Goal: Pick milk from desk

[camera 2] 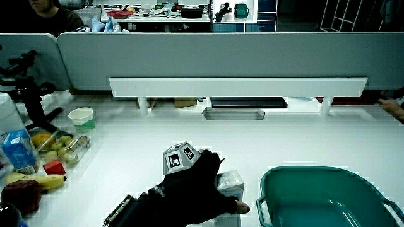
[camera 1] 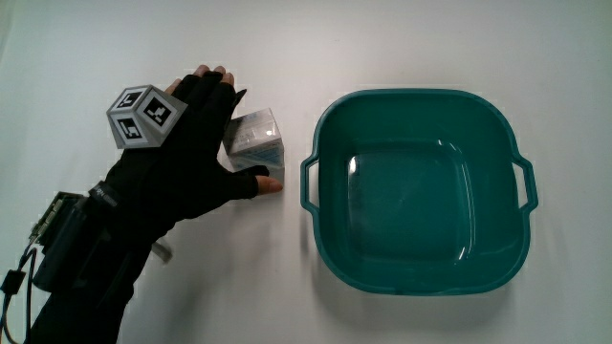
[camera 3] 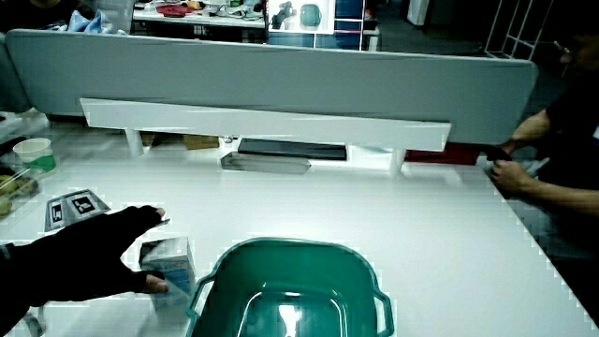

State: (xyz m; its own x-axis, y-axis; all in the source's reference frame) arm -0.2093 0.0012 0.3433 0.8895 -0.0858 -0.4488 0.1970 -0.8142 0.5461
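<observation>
A small pale milk carton (camera 1: 260, 141) (camera 2: 232, 181) (camera 3: 174, 264) stands on the white table beside a teal basin (camera 1: 320, 124) (camera 2: 265, 184) (camera 3: 221, 270). The hand (camera 1: 239, 130) (camera 2: 228, 183) (camera 3: 161, 251) lies against the carton on the side away from the basin. Its fingers (camera 1: 215, 81) stretch straight along the carton and are not wrapped on it. The thumb touches the carton's edge nearer to the person. The patterned cube (camera 1: 143, 117) rides on the back of the hand. The carton rests on the table.
The basin holds nothing. In a side view, a banana (camera 2: 38, 183), other fruit, a blue carton (camera 2: 17, 151) and a white cup (camera 2: 81, 116) sit at the table's edge. A low white shelf (camera 2: 237, 87) stands against the grey partition (camera 2: 221, 57).
</observation>
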